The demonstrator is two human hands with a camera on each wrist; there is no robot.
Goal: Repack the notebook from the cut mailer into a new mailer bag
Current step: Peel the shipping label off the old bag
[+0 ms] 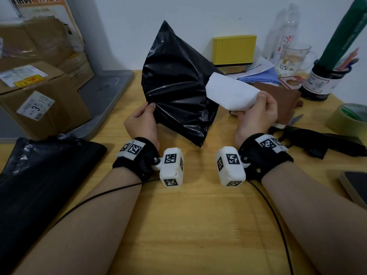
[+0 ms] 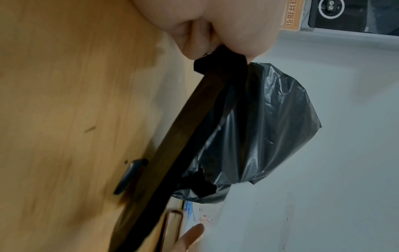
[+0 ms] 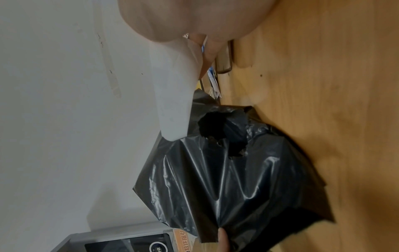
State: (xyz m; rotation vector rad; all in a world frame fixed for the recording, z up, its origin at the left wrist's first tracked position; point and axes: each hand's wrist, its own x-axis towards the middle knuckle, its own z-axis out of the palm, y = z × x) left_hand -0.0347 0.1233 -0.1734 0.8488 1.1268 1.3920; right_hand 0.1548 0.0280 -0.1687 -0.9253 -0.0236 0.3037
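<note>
A black mailer bag (image 1: 174, 86) is held up above the wooden table. My left hand (image 1: 149, 108) pinches its left edge, thumb on the front. My right hand (image 1: 258, 102) grips a white sheet (image 1: 230, 94) that sticks out at the bag's right side. In the right wrist view the white sheet (image 3: 172, 93) runs down to the bag (image 3: 237, 179), and a ragged dark hole (image 3: 222, 131) shows beside it. The brown notebook (image 1: 286, 100) lies flat on the table behind my right hand. Cut black plastic (image 1: 321, 141) lies to the right by the scissors (image 1: 296, 118).
A stack of black bags (image 1: 39, 175) lies at the near left, cardboard boxes (image 1: 39, 96) behind it. At the back right stand a yellow box (image 1: 233, 49), a glass mug (image 1: 294, 58) and a pen cup (image 1: 325, 82). A tape roll (image 1: 349, 120) sits far right.
</note>
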